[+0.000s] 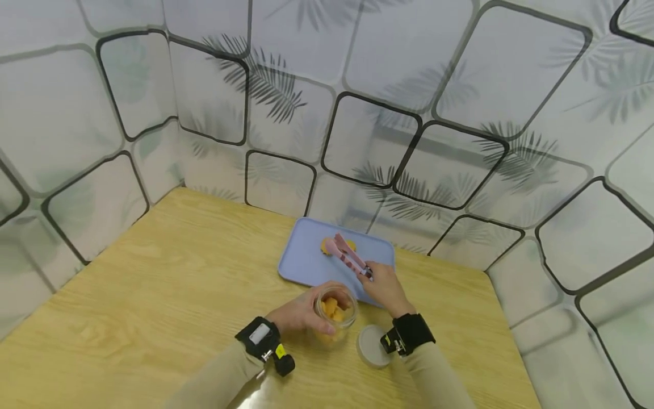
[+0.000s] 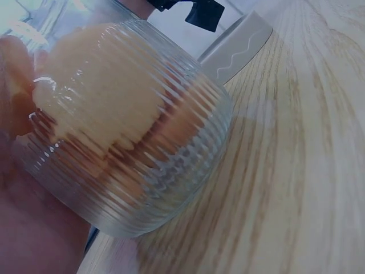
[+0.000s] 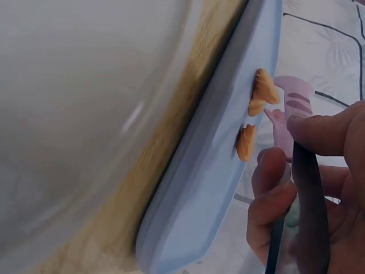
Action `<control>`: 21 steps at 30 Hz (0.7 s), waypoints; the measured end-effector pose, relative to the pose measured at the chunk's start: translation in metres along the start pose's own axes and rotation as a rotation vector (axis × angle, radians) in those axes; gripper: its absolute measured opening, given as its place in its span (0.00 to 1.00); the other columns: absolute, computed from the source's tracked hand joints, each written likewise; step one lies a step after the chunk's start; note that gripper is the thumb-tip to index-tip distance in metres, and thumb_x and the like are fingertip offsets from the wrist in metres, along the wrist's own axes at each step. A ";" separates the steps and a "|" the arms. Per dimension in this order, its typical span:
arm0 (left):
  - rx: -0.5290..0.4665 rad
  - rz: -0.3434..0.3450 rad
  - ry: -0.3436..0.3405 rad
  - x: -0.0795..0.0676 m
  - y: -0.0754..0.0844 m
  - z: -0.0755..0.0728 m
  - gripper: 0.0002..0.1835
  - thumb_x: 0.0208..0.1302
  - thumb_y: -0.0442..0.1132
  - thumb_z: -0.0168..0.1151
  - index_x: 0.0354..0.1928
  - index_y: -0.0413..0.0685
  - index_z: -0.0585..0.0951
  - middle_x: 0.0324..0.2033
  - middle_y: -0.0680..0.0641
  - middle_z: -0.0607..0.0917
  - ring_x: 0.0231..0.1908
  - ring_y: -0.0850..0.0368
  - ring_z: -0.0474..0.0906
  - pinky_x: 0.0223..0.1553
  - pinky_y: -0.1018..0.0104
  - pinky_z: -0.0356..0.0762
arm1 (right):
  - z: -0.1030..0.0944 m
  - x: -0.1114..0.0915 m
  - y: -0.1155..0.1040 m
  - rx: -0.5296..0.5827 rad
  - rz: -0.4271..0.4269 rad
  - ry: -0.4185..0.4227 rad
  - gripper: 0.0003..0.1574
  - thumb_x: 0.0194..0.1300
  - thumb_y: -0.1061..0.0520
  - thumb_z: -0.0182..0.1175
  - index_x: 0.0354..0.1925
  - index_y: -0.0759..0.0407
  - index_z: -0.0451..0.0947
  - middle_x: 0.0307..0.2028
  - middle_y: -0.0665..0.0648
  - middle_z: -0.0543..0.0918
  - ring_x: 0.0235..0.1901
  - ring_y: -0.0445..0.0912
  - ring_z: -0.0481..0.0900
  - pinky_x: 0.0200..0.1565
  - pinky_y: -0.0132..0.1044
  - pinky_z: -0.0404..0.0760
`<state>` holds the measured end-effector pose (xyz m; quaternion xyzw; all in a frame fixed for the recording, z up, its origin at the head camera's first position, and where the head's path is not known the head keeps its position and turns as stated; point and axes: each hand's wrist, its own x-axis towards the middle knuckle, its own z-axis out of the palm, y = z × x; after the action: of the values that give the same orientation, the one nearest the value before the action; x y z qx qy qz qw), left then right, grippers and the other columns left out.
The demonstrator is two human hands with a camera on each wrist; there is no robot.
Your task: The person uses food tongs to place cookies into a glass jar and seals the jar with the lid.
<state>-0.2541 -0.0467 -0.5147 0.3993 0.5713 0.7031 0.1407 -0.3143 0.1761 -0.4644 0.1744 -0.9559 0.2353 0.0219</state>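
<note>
My left hand (image 1: 301,313) grips a ribbed clear glass jar (image 1: 349,316), its open mouth turned up toward the head camera. Orange-yellow cookie-like pieces (image 2: 102,85) show through the jar wall in the left wrist view. In my right hand (image 1: 384,287) is a pair of tongs (image 1: 351,260) with pink tips, held over a light blue tray (image 1: 301,267). A few of the same orange pieces (image 3: 246,142) lie on the tray beside the tong tips. Whether the tips touch a piece, I cannot tell.
A round pale lid (image 1: 372,346) lies on the wooden table (image 1: 153,301) below my right wrist and close to the jar. Behind the tray, a patterned curtain (image 1: 286,176) hangs along the table's back edge.
</note>
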 end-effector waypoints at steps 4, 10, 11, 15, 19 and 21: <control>0.008 -0.004 -0.002 0.001 0.000 0.000 0.39 0.54 0.48 0.77 0.62 0.34 0.72 0.57 0.29 0.76 0.60 0.46 0.74 0.69 0.60 0.68 | 0.002 -0.001 -0.001 -0.043 0.046 0.001 0.10 0.66 0.57 0.66 0.41 0.65 0.83 0.28 0.56 0.82 0.27 0.46 0.76 0.31 0.39 0.74; -0.029 -0.025 -0.008 0.000 0.001 0.000 0.41 0.55 0.47 0.78 0.64 0.34 0.70 0.58 0.26 0.75 0.61 0.39 0.73 0.69 0.58 0.69 | 0.004 -0.004 -0.003 -0.057 0.090 0.001 0.12 0.66 0.57 0.65 0.43 0.65 0.84 0.34 0.60 0.86 0.34 0.50 0.82 0.38 0.47 0.82; -0.035 -0.029 -0.008 0.000 0.001 0.000 0.41 0.55 0.47 0.78 0.65 0.33 0.70 0.58 0.25 0.75 0.61 0.38 0.73 0.69 0.58 0.69 | 0.004 -0.004 -0.003 -0.054 0.092 0.007 0.11 0.66 0.58 0.65 0.42 0.65 0.84 0.35 0.61 0.87 0.34 0.50 0.83 0.39 0.48 0.82; -0.041 -0.037 -0.009 -0.001 0.002 0.000 0.41 0.55 0.47 0.78 0.65 0.33 0.69 0.58 0.24 0.74 0.61 0.36 0.72 0.69 0.58 0.69 | 0.001 -0.010 -0.002 -0.025 0.075 0.028 0.08 0.66 0.59 0.65 0.39 0.64 0.84 0.34 0.60 0.86 0.33 0.49 0.82 0.37 0.45 0.82; -0.045 -0.038 -0.012 -0.002 0.003 0.000 0.42 0.55 0.48 0.78 0.64 0.33 0.69 0.58 0.22 0.73 0.61 0.33 0.71 0.69 0.58 0.69 | -0.008 -0.022 -0.001 0.055 0.038 0.067 0.05 0.66 0.61 0.65 0.37 0.63 0.84 0.29 0.57 0.85 0.26 0.44 0.76 0.29 0.37 0.75; -0.047 -0.038 -0.010 -0.002 0.004 0.000 0.42 0.55 0.48 0.78 0.65 0.34 0.69 0.57 0.22 0.73 0.61 0.33 0.72 0.69 0.58 0.69 | -0.015 -0.030 -0.001 0.101 0.017 0.091 0.04 0.66 0.62 0.66 0.37 0.62 0.85 0.27 0.55 0.84 0.23 0.42 0.73 0.26 0.33 0.71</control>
<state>-0.2515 -0.0493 -0.5119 0.3883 0.5615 0.7115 0.1662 -0.2867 0.1917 -0.4542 0.1564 -0.9423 0.2909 0.0544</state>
